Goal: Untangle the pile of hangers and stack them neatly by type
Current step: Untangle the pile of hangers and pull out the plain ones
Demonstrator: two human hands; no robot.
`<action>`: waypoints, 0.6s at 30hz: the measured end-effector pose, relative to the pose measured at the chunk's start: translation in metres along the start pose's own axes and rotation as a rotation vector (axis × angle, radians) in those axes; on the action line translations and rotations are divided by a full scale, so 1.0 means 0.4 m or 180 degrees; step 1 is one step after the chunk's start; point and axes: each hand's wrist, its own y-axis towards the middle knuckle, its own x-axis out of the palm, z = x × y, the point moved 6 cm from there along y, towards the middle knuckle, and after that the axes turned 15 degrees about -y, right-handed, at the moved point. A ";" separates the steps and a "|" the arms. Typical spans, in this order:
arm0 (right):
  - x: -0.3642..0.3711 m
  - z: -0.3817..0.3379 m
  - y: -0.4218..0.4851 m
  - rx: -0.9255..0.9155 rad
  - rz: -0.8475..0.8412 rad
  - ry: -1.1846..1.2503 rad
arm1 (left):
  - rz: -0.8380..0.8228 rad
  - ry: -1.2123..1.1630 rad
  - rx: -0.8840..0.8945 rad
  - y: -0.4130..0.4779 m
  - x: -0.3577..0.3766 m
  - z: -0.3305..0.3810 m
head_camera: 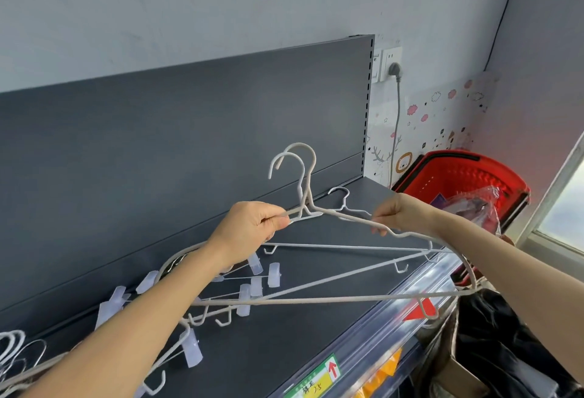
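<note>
Fingers of the left hand (249,227) pinch two thin white wire hangers (316,300) below their curved hooks; the right hand (396,212) grips one shoulder with curled fingers.

Yellow-green price label (316,380) on shelf edge (395,318), handwritten characters unclear then "25", red up arrow (332,370) beside

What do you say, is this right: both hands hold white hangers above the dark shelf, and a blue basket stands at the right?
The basket is red, not blue; the head view shows it. The left hand and right hand do hold white hangers above the dark shelf.
</note>
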 end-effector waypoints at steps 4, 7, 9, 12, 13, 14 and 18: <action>0.004 0.011 0.009 0.0046 -0.0023 0.0180 | -0.0029 0.0040 -0.0009 0.003 -0.011 0.001; -0.012 -0.002 0.014 0.0060 0.0018 0.0179 | -0.0001 -0.0059 -0.0075 0.001 -0.024 -0.001; -0.016 -0.009 0.021 0.0075 -0.0001 0.0124 | 0.0065 -0.0158 -0.0144 -0.002 -0.034 0.001; -0.022 -0.011 0.031 0.0110 0.0052 0.0070 | 0.0109 -0.0250 -0.0190 -0.005 -0.049 0.010; -0.022 -0.007 0.036 0.0123 0.0096 0.0052 | 0.0113 -0.0285 -0.0191 -0.005 -0.054 0.015; -0.021 -0.003 0.040 0.0121 0.0130 0.0060 | 0.0101 -0.0324 -0.0212 -0.005 -0.060 0.018; -0.022 -0.020 0.036 0.0101 0.0199 0.0119 | -0.0051 -0.0391 -0.0290 0.000 -0.070 0.027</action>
